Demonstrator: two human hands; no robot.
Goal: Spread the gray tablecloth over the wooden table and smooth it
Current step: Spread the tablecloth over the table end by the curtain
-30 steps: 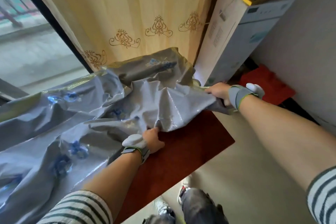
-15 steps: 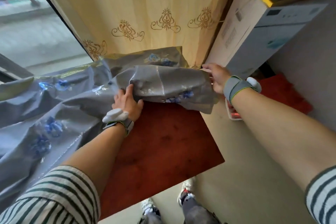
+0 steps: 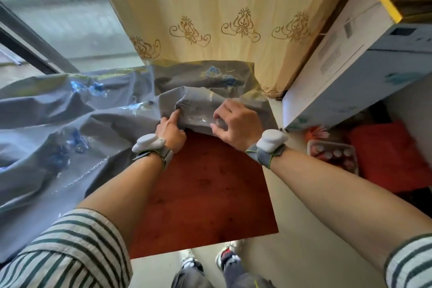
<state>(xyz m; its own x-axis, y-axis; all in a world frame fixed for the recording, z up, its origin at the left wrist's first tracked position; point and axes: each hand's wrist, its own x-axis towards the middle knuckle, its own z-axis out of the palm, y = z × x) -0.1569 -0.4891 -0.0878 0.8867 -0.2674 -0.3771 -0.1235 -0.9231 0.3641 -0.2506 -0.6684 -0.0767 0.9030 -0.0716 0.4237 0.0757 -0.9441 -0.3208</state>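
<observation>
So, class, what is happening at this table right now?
A person is spreading a gray tablecloth over a wooden table. Both hands, the left hand and the right hand, grip a bunched fold of the cloth. The cloth lies rumpled over the left part; the near right part of the tabletop is bare.

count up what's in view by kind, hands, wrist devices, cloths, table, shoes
hands: 2, the left hand and the right hand, both on the gray tablecloth
white wrist devices: 2
cloths: 2, the tablecloth and the yellow curtain
wooden table: 1
shoes: 2
total: 9
</observation>
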